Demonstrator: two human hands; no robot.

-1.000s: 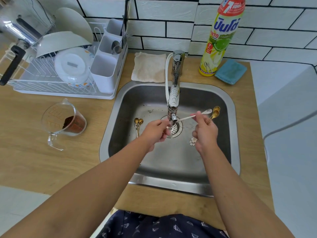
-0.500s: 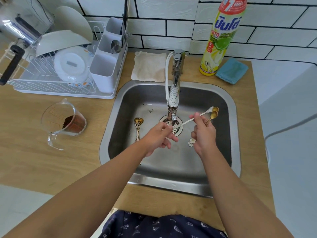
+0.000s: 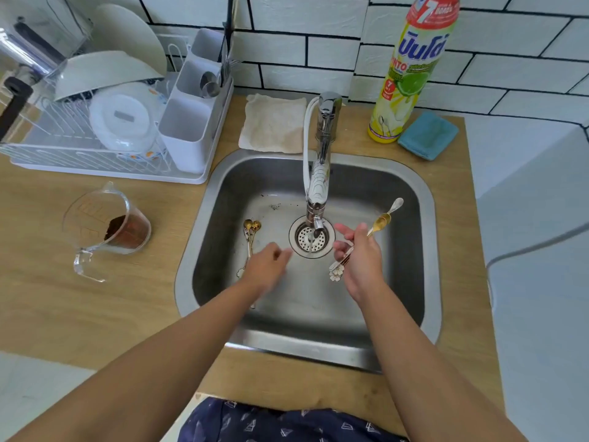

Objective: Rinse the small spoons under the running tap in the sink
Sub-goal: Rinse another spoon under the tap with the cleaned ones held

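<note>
Right hand grips gold and silver flower-ended small spoons, handles partly hidden by palm. Left hand blurred, fingers loose, empty, covering handles of gold spoons on sink floor.

Bright, even daylight is filling the scene, and soft glare is shining on the stainless steel sink basin and the chrome tap. The left hand is showing motion blur, and the wide lens is bending the white tiled wall at the edges.

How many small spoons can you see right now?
4. Two are in the right hand: a silver spoon and a gold spoon. Two more spoons lie on the sink floor by the left hand, which may hide others.
</note>
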